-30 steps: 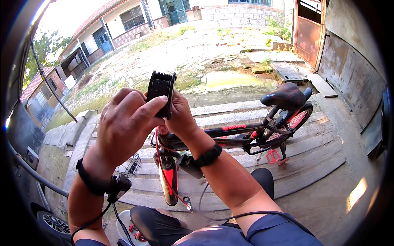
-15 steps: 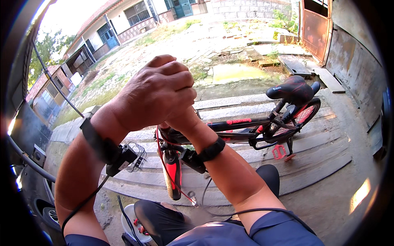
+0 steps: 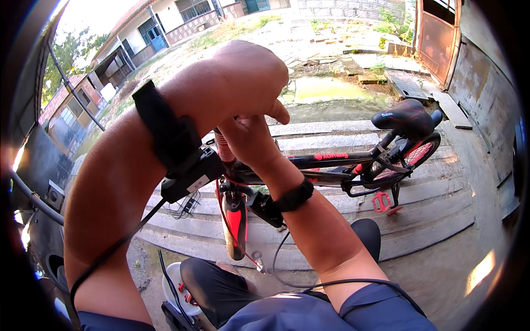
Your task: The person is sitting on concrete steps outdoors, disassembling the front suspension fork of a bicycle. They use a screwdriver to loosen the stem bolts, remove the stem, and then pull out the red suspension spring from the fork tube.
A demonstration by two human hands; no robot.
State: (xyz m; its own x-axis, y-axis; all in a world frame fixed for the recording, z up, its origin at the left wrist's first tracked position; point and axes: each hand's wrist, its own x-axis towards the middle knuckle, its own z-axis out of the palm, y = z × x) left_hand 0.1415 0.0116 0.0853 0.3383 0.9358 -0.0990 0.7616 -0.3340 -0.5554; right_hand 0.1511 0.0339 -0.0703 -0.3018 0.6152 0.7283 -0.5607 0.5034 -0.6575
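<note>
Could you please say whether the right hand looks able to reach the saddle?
Probably, perhaps with a lean: nothing visible blocks the way from the right hand to the saddle.

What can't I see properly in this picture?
Head view:
Right hand: fingers mostly hidden behind the left hand.
Anything held: hidden by the left hand too.
Red things in the white bucket: too small to name.
White building: partly cut off by the top edge.
</note>
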